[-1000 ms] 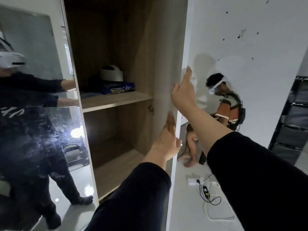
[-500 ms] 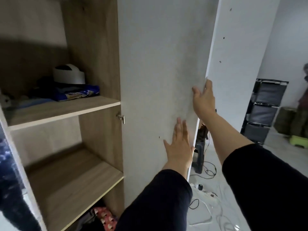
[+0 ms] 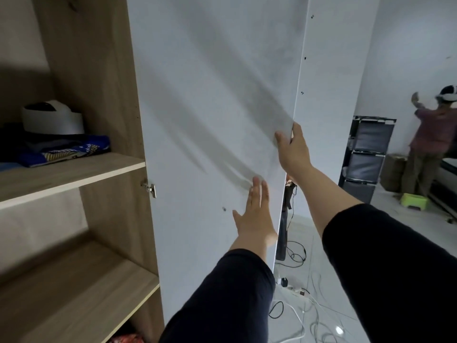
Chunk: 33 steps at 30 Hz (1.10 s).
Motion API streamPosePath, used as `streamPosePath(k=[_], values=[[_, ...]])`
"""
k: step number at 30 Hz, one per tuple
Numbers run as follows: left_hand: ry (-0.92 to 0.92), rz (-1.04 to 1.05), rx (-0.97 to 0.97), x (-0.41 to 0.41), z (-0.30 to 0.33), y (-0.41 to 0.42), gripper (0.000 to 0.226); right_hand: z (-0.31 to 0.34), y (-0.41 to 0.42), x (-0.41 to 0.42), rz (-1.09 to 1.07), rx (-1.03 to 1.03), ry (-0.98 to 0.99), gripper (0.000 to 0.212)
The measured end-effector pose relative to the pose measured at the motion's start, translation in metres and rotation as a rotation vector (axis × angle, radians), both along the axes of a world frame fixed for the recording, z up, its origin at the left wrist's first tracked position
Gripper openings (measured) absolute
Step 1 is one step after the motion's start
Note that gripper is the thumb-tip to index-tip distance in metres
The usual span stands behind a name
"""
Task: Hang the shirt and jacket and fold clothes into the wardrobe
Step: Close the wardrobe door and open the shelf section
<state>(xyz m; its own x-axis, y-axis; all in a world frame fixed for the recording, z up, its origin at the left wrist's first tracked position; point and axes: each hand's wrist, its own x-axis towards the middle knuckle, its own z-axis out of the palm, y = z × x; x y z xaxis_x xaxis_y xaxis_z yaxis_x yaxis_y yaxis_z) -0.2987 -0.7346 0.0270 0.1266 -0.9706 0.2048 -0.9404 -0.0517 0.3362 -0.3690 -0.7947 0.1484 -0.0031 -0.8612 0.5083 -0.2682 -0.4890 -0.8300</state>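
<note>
A wardrobe (image 3: 103,82) of pale wood stands open, its white door (image 3: 210,120) swung wide; no brand, label or writing can be read anywhere. Two shelves show inside. The upper shelf (image 3: 74,174) carries folded clothes (image 3: 66,149), dark with a blue patterned piece on top, and one white headset (image 3: 53,117) resting on them; the lower shelf (image 3: 81,293) shows bare board. One metal hinge (image 3: 149,188) joins door to frame. Two hands meet the door: the right hand (image 3: 294,152) has its grip curled round the door's free edge, thumb on the inner face, fingers behind; the left hand (image 3: 254,214) lies flat against the inner face lower down, fingers straight and together, holding nothing. Both sleeves are dark. Beyond the door, cables (image 3: 296,308) trail over the tiled floor, a dark drawer rack (image 3: 366,157) stands by the wall, one green stool (image 3: 414,200) sits near a second person (image 3: 430,134) in a headset.
</note>
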Motion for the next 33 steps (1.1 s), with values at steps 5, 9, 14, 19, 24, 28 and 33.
streamPosePath(k=[5,9,14,19,24,28,33], values=[[-0.107,0.027,0.051,0.033,0.019,0.025,0.101,-0.014,0.025,-0.001,-0.067,0.014,0.227,0.066],[-0.152,0.143,0.032,0.078,0.039,0.070,0.097,-0.033,0.058,0.011,-0.222,-0.035,0.530,0.066],[-0.237,0.315,0.019,0.138,0.057,0.144,0.092,-0.042,0.108,0.066,-0.037,-0.040,0.727,0.060],[-0.272,0.562,0.049,0.202,0.063,0.225,0.094,-0.051,0.156,0.142,0.221,-0.134,0.830,0.057],[-0.253,0.810,0.027,0.245,0.058,0.299,0.092,-0.055,0.204,0.218,0.477,-0.232,0.872,0.057],[-0.258,1.028,0.067,0.257,0.053,0.358,0.090,-0.056,0.246,0.263,0.690,-0.353,0.932,0.057],[-0.271,1.301,0.111,0.238,0.044,0.421,0.089,-0.068,0.306,0.290,0.986,-0.510,0.915,0.058]])
